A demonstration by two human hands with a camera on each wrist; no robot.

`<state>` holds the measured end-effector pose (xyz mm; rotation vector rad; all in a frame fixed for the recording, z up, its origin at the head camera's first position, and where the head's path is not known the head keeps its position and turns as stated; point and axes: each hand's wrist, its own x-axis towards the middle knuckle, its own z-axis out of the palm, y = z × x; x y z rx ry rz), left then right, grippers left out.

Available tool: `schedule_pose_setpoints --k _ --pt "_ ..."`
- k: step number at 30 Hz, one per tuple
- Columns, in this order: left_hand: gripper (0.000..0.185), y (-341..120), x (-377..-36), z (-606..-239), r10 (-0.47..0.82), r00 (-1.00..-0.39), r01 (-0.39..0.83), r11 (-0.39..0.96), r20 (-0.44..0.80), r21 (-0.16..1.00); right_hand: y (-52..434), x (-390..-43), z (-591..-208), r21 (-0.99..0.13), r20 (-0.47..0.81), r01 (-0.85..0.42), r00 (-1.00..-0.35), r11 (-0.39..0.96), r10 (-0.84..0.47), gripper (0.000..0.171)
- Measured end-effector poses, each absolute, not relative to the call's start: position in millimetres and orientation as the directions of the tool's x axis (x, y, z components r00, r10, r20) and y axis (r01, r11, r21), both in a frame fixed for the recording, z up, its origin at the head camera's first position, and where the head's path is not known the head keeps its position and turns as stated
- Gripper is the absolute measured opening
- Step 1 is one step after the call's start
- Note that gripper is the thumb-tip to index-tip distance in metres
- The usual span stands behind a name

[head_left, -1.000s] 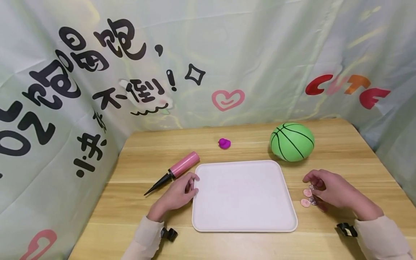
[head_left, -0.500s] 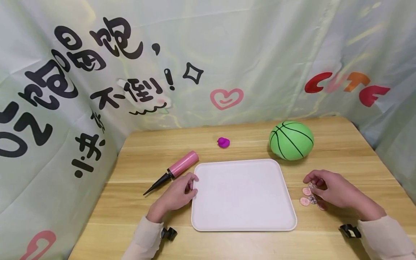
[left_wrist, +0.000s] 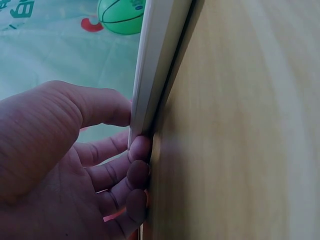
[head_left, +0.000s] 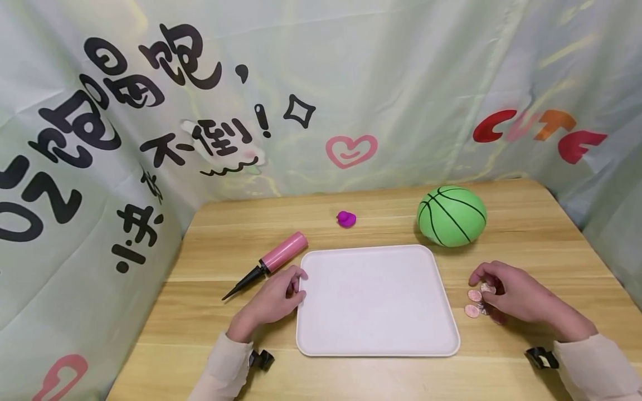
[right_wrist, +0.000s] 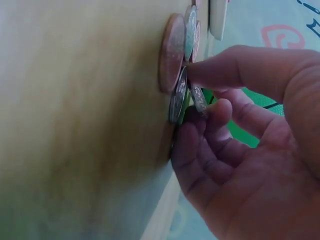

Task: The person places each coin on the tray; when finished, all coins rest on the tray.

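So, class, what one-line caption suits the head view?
Left hand holding the pale tray, right hand at the coins, green ball beyond.

Wood-grain table (head_left: 371, 380) w/ white rect. tray (head_left: 376, 303) approx. ctr.; pink-and-black pump (head_left: 283, 254) to its L; small purple duck (head_left: 346, 220) behind tray; green ball (head_left: 452, 216) w/ black lines behind, to R; coins (head_left: 472, 311) near tray's R edge.
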<state>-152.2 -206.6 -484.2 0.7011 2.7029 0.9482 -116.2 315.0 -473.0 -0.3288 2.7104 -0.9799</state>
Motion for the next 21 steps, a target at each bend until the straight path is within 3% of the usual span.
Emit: schedule_pose_setpoints --k 12,21 --pt "0.027 -206.3 -151.5 -482.7 0.489 -0.872 0.368 0.686 -0.024 0.627 316.8 -115.3 -474.1 -0.598 -0.031 -0.173 -0.971 0.782 -0.238 0.022" --pt "0.027 -205.8 -152.0 -484.7 0.482 -0.875 0.357 0.689 -0.032 0.631 303.8 -113.4 -473.0 -0.604 0.147 -0.306 -0.950 0.736 -0.275 0.026"
